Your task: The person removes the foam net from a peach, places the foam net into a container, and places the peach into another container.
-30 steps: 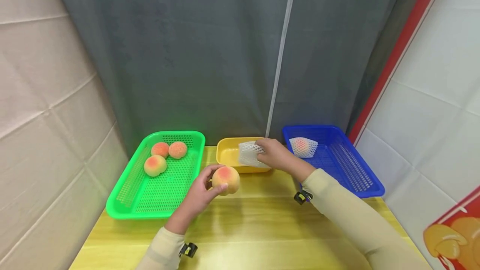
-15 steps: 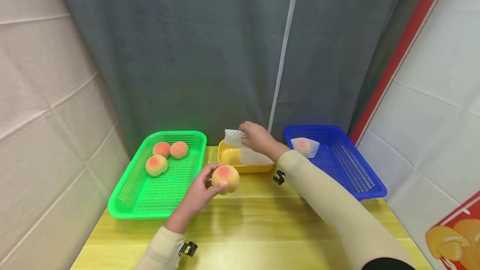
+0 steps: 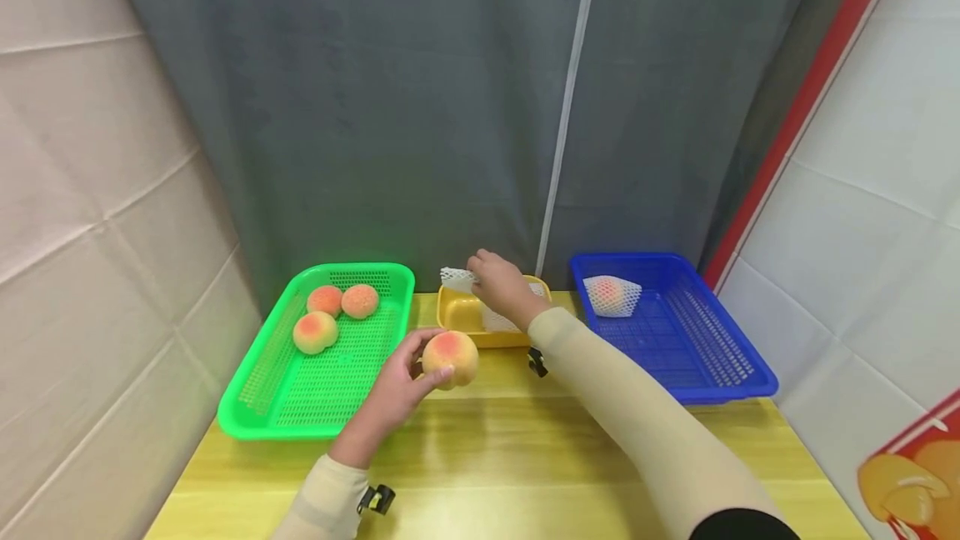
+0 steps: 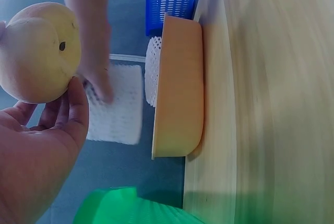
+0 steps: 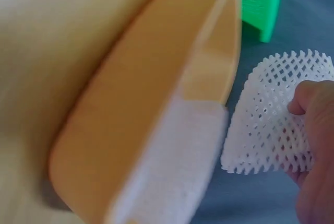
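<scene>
"Three loose peaches (image 3: 315, 332) sit in the green basket (image 3: 255, 430) at the left of the head view, and only that view shows them. It alone also shows the net-wrapped peach (image 3: 611, 296) in the upper left of the blue basket (image 3: 660, 348)."

"What do the wrist views add?"

"The left one shows a dark spot (image 4: 62, 46) on the held peach (image 4: 36, 62), at the upper left of its frame. The right one shows the open mesh and toothed edge of a foam sleeve (image 5: 263, 114), at the right of its frame."

"Where does that peach lie against the left hand (image 3: 397, 390)?"

"At the fingertips, out from the palm. In the head view it is near the middle, over the bench (image 3: 487, 457), just below the yellow tray (image 3: 461, 311)."

"And each grip?"

"The left is curled round the peach, parted as wide as the fruit. The right hand (image 3: 501, 283) has its grip nearly closed, pinching the foam sleeve between thumb and fingers. More foam netting (image 3: 497, 322) lies in the tray, partly behind that hand."
</scene>
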`<state>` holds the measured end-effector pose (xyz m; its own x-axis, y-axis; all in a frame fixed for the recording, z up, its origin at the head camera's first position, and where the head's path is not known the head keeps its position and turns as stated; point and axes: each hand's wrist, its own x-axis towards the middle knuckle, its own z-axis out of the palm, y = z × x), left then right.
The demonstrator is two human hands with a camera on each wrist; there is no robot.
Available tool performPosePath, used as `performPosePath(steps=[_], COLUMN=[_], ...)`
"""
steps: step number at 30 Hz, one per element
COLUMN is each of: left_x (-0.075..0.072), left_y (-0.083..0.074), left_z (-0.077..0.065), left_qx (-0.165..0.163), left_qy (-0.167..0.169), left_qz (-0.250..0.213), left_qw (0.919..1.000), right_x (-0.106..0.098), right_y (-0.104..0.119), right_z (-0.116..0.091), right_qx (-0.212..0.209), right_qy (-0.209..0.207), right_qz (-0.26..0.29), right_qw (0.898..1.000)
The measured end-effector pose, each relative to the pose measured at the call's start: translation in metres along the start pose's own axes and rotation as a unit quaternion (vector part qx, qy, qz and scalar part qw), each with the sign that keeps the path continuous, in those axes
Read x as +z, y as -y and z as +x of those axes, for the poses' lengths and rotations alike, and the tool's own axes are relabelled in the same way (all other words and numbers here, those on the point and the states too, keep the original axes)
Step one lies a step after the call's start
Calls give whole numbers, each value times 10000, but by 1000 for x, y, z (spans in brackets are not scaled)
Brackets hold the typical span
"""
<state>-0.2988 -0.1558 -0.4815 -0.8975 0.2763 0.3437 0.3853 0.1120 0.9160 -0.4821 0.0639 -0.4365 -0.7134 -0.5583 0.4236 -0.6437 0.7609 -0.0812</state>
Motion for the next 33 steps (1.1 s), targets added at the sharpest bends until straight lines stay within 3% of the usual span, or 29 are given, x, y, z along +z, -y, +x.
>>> performPosePath(steps=[5,10,17,22,25,29,33], left_x=[0,-1,-4,-6,-8,-9,-10], left_y=[-2,-3,-2,-1,-1,-2,-1], left_z=[0,1,1,-1,-2,-4,-5], left_qx=[-67,-166,-149,-54,-41,-86,-120], left_qy=[-31,-55,-96,-140,-139,-168,-176], left_qz=[-35,-132,-195,-90,-45,10,-6], left_qw=[10000,9998,9997,9998,9999,9998,9998], right_x=[30,49,52,46,44,44,52], right_y=[2,4,3,-4,-7,-7,-7], right_z=[1,-3,-5,-4,-4,-2,1], right_qx=[-31,0,215,502,464,77,12], right_qy=[190,596,1244,1949,2263,2313,2315], right_qz=[-112,111,783,1312,1592,1655,1526], right_qw=[9998,9982,9889,9707,9598,9587,9608])
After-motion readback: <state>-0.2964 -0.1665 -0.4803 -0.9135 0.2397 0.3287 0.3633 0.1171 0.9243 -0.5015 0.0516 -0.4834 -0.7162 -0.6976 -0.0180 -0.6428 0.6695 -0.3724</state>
